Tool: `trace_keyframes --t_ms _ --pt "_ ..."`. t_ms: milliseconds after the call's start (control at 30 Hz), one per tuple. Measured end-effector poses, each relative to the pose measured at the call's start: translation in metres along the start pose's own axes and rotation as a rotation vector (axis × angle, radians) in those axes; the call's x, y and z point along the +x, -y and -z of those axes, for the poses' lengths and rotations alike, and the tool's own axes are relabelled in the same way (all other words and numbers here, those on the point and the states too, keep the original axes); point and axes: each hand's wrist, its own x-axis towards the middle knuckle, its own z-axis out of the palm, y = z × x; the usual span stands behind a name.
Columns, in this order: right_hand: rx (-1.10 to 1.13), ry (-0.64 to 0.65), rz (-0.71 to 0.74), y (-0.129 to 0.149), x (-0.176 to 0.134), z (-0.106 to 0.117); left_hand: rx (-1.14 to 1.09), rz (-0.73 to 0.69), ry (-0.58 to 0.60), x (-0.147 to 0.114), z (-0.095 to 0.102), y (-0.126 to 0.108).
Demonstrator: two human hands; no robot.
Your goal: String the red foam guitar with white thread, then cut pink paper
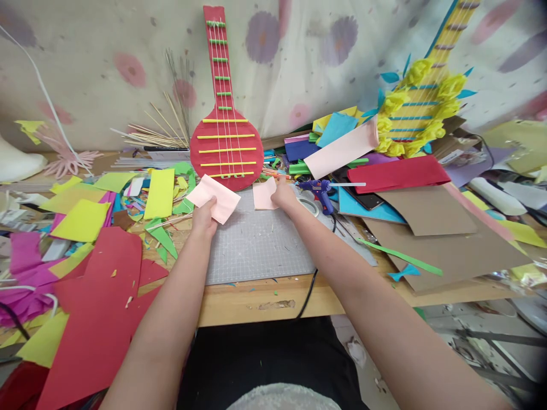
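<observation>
My left hand pinches a pale pink piece of paper and holds it tilted above the left part of a grey cutting mat. My right hand closes on the right edge of a second, smaller pale pink paper square at the back of the mat; its fingertips are partly hidden. Just right of that hand lies a blue hot glue gun with a clear glue stick in its back. Behind both hands a red cardboard lute with yellow and green bars and white strings leans upright against the curtain.
A yellow instrument with paper flowers stands at the back right. Brown cardboard sheets and folded red paper lie on the right. Red sheets and yellow scraps crowd the left. A black cable hangs over the table's front edge.
</observation>
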Motion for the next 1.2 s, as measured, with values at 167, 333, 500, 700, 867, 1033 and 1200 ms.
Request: trace_keyframes --t_ms 167,333,500,700,867,1033,1200 --pt "-0.261 -0.051 0.091 -0.008 -0.026 0.026 0.035 0.03 0.05 -0.005 -0.002 0.0" --pt "-0.467 0.021 -0.009 -0.043 -0.055 0.04 0.04 0.205 0.083 -0.01 -0.005 -0.002" --pt "-0.528 0.018 0.055 -0.059 -0.062 0.031 0.008 0.299 0.177 -0.008 -0.002 -0.005" --pt "-0.37 -0.015 0.046 -0.076 -0.072 0.058 -0.026 0.295 0.202 -0.006 0.0 -0.015" --pt "0.384 0.062 0.2 -0.081 -0.071 0.067 -0.043 0.263 0.206 -0.008 0.0 -0.02" --pt "0.947 0.24 0.219 -0.037 -0.062 0.031 -0.03 0.265 0.176 -0.004 0.003 -0.018" --pt "1.23 0.619 0.145 -0.012 -0.066 0.01 -0.01 0.232 0.158 0.003 0.007 -0.019"
